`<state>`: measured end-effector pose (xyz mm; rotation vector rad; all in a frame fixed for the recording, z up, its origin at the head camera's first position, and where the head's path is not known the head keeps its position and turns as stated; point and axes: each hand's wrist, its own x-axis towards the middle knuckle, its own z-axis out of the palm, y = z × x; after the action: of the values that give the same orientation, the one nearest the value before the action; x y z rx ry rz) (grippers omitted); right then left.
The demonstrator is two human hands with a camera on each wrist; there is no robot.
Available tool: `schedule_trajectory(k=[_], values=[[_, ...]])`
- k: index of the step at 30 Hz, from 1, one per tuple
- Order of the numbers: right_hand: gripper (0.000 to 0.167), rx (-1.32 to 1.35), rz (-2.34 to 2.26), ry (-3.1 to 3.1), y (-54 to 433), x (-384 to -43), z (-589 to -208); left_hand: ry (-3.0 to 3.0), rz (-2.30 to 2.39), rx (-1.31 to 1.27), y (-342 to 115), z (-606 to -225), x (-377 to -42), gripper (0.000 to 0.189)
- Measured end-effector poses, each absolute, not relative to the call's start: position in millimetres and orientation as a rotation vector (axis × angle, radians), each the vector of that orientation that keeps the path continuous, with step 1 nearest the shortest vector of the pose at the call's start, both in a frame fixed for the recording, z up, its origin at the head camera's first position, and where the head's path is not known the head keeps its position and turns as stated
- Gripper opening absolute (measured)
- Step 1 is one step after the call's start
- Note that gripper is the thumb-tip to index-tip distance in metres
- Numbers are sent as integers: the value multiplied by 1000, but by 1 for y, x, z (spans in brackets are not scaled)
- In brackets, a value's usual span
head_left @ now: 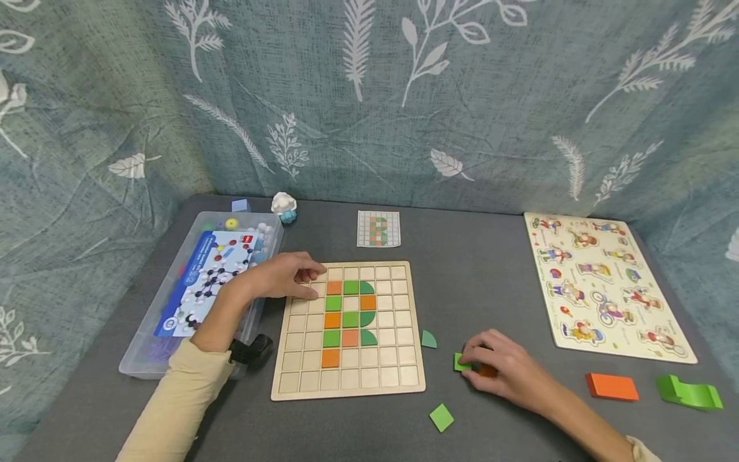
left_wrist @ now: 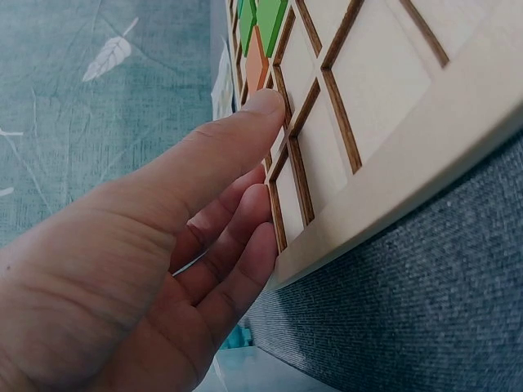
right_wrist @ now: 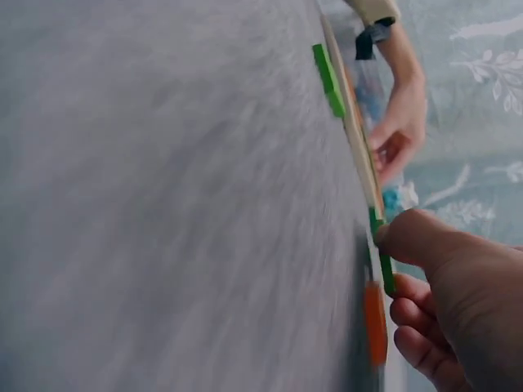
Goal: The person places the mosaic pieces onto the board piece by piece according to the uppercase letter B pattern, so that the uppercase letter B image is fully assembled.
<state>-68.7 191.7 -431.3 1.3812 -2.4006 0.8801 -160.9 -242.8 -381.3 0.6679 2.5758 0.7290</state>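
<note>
A wooden grid board lies on the dark table with orange, light green and dark green tiles set in its middle cells. My left hand rests at the board's upper left corner, its thumb over the cells and its loosely bent fingers along the edge; the left wrist view shows nothing in its grasp. To the right of the board, my right hand pinches a green square tile between thumb and fingers. An orange tile lies just below that hand, partly covered by it in the head view.
Near the board lie a dark green quarter-round tile and a green square tile. A pattern card is behind it. A plastic box stands left; a picture puzzle, orange block and green block are right.
</note>
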Motion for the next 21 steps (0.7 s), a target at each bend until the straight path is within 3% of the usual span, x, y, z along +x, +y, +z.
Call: schedule_trajectory(k=[21], values=[[4, 1831, 729, -2240, 25, -61, -415, 2579, 724, 661, -243, -380, -160, 46]])
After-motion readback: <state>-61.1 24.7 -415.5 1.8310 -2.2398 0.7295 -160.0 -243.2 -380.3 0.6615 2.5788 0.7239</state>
